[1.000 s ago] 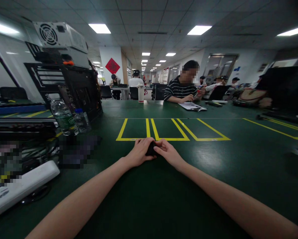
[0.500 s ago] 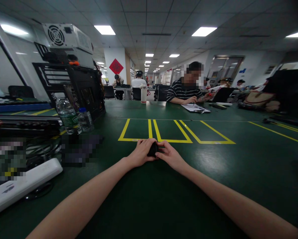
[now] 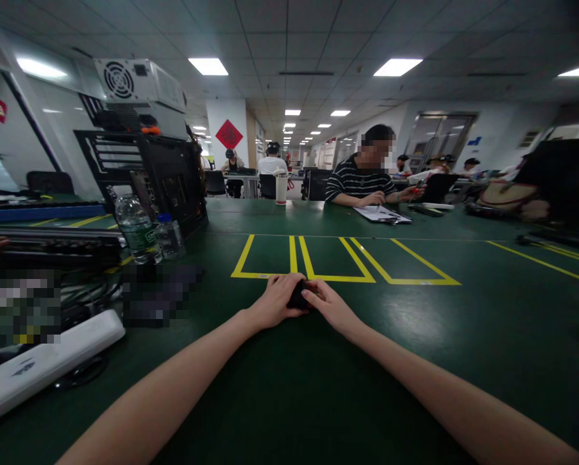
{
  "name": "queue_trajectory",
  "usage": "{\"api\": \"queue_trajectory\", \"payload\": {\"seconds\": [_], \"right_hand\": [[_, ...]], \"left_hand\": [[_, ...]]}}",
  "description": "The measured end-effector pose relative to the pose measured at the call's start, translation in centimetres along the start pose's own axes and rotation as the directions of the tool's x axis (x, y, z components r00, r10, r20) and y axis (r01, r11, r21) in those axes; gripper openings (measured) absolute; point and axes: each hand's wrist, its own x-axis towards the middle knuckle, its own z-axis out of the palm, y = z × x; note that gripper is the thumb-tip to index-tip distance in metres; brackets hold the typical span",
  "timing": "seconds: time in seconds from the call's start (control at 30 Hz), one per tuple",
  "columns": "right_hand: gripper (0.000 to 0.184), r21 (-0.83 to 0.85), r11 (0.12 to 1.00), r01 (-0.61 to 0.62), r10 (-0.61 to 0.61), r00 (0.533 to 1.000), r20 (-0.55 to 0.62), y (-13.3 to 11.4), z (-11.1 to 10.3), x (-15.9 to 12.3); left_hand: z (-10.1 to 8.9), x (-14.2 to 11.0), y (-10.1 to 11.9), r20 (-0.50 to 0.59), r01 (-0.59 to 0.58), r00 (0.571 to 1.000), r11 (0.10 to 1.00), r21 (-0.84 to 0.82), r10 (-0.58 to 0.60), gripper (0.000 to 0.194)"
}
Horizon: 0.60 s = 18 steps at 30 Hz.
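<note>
At the far left of the green table (image 3: 415,336) lie a white bar-shaped device (image 3: 42,365) and, further back, two water bottles (image 3: 144,229) beside a black computer case (image 3: 158,174), all well apart from the hands. At the middle, the left hand (image 3: 274,302) and the right hand (image 3: 328,305) meet on a small black object (image 3: 299,297) that rests on the table just short of the yellow floor-tape boxes (image 3: 318,258). The fingers of both hands curl closed around it from either side, left fingers over its top, so little of it shows and its long axis cannot be told; both hands are equally near, and a person in a striped shirt (image 3: 357,182) sits well beyond to the right.
</note>
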Motion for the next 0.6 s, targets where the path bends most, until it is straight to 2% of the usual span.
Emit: {"api": "queue_trajectory", "payload": {"seconds": [0.1, 0.23, 0.37, 0.5, 0.6], "right_hand": [[0.020, 0.025, 0.999, 0.048, -0.050, 0.997, 0.053, -0.4, 0.0, -0.4], [0.024, 0.054, 0.996, 0.071, -0.075, 0.995, 0.067, -0.8, 0.0, -0.9], [0.018, 0.068, 0.996, 0.053, -0.055, 0.998, 0.025, -0.5, 0.0, -0.5], [0.024, 0.068, 0.998, -0.008, 0.009, 1.000, -0.019, -0.1, -0.1, 0.1], [0.027, 0.044, 0.998, -0.040, 0.040, 0.999, 0.002, -0.2, -0.3, 0.0]], "left_hand": [[0.1, 0.0, -0.1, -0.004, -0.001, 1.000, 1.000, -0.007, 0.001, 0.057], [0.0, 0.0, 0.0, 0.003, 0.002, 1.000, 1.000, -0.019, -0.002, 0.054], [-0.3, 0.0, 0.3, 0.017, 0.003, 1.000, 1.000, -0.025, -0.002, 0.056], [-0.4, 0.0, 0.5, 0.029, 0.015, 0.999, 1.000, -0.021, -0.014, 0.055], [-0.4, 0.0, 0.5, 0.032, 0.013, 0.999, 1.000, -0.020, -0.013, 0.056]]}}
